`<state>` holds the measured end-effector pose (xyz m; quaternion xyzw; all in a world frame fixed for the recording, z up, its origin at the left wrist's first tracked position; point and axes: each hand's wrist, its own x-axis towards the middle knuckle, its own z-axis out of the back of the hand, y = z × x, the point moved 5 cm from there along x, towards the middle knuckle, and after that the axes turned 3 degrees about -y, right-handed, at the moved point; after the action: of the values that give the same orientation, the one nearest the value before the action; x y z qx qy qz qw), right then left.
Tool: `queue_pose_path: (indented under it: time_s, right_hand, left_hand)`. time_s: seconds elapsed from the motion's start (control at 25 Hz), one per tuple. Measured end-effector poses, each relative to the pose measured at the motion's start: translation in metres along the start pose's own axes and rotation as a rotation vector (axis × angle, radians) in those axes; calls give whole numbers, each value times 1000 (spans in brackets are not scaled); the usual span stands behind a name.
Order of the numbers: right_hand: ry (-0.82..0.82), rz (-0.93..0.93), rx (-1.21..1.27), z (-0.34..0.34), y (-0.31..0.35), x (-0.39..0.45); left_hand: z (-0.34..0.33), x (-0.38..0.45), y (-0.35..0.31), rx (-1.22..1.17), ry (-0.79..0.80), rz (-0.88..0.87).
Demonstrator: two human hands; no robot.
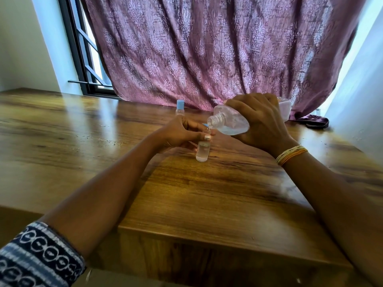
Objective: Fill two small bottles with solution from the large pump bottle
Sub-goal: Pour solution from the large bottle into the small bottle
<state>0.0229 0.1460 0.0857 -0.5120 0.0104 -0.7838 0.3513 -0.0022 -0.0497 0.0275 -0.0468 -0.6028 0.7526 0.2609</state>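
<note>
My right hand (257, 121) grips the large clear bottle (230, 123), pump removed, tipped down to the left with clear liquid in it. Its open threaded neck sits just above the mouth of a small clear bottle (202, 152). That small bottle stands upright on the wooden table (186, 193), holds some liquid, and my left hand (182, 133) pinches it near the top. A bit of blue shows by my left fingers; I cannot tell what it is. A second small bottle (179, 108) with a blue cap stands farther back, near the curtain.
A purple patterned curtain (207, 50) hangs right behind the table's far edge, its hem bunched on the table at the right (315, 121). A window frame (83, 59) is at the back left, a white wall close on the right. The table's front edge is near me.
</note>
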Motion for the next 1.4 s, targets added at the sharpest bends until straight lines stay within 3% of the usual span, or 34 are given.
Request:
queue_pose_path:
  time_s: [1.4]
  right_hand:
    - [-10, 4, 2, 0, 3, 0]
  left_hand:
    - [2, 2, 4, -27, 22, -19]
